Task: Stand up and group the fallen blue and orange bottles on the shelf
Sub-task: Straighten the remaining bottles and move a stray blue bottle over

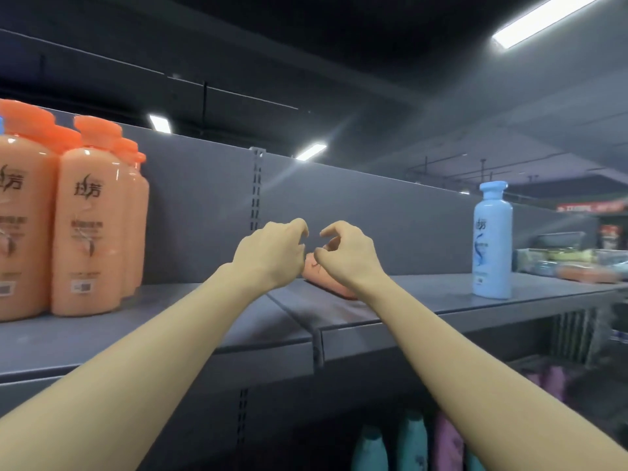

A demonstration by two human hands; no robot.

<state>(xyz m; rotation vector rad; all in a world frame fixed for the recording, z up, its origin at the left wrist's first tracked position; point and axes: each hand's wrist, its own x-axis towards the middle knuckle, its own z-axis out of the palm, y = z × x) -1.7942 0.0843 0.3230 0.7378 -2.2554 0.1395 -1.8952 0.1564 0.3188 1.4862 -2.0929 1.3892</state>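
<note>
Two hands' curled fingers (299,232) hover empty, hiding most of a fallen orange bottle (334,285).

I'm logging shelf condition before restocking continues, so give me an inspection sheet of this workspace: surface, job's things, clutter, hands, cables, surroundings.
Surface: grey metal shelf, two boards meeting at a seam in the middle.
Job's things: fallen orange bottle lying on its side mid-shelf, partly hidden by the hands; group of upright orange bottles at the left; one upright blue bottle at the right, apart from the others.
Clutter: nothing seen on this shelf.
Hands: left hand and right hand hover over the fallen bottle, fingers curled, holding nothing.
Cables: nothing seen.
Surroundings: teal and purple bottles on the shelf below; blurred packaged goods at far right; ceiling strip lights.
</note>
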